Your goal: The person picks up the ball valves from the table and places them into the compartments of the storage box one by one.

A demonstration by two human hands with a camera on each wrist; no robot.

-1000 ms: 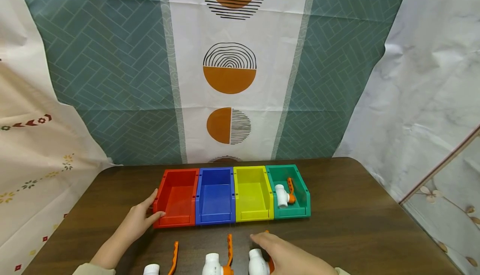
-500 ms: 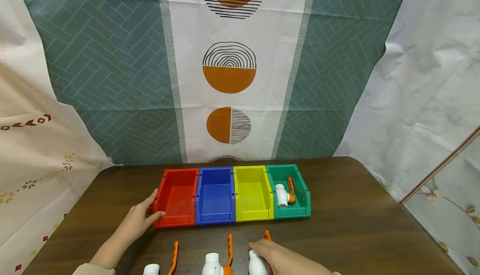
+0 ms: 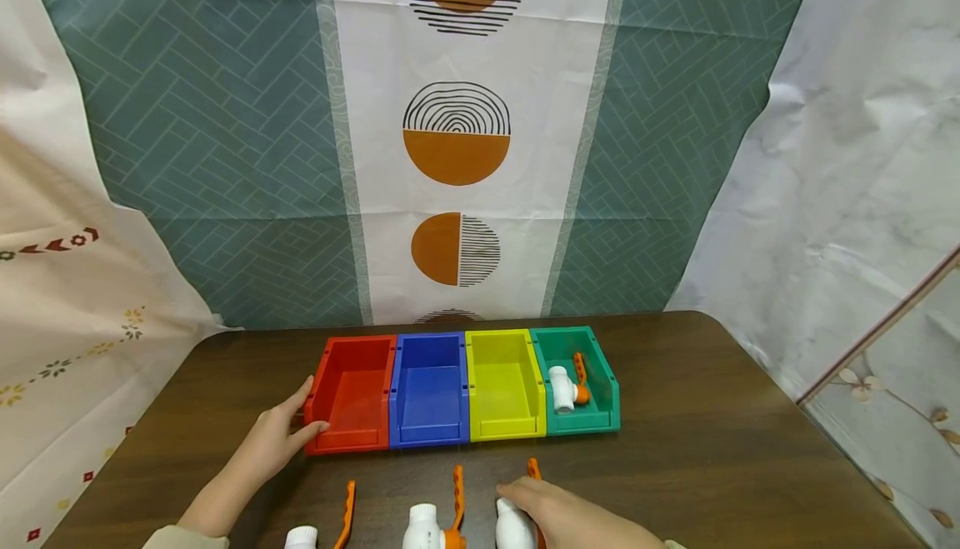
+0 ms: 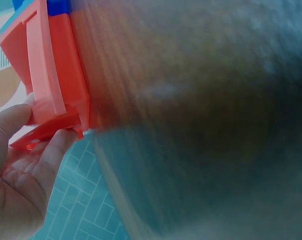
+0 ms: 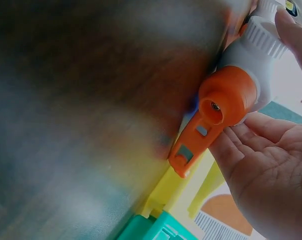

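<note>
My left hand grips the side wall of the red bin, its thumb at the front; in the left wrist view the fingertips touch the bin's red plastic. At the bottom of the head view my right hand holds a white ball valve with an orange lever, partly covered by the hand. The right wrist view shows the thumb against the valve's ribbed white end and the fingers at the opposite end, with the orange lever pointing away from the palm.
Joined to the red bin are a blue bin, a yellow bin and a green bin. Another valve lies inside the green one. Two more valves, one in the middle and one at left, lie on the dark wooden table.
My right hand has shifted slightly left and down onto the valve, leaving more of its orange lever in sight. The left hand stays at the red bin.
</note>
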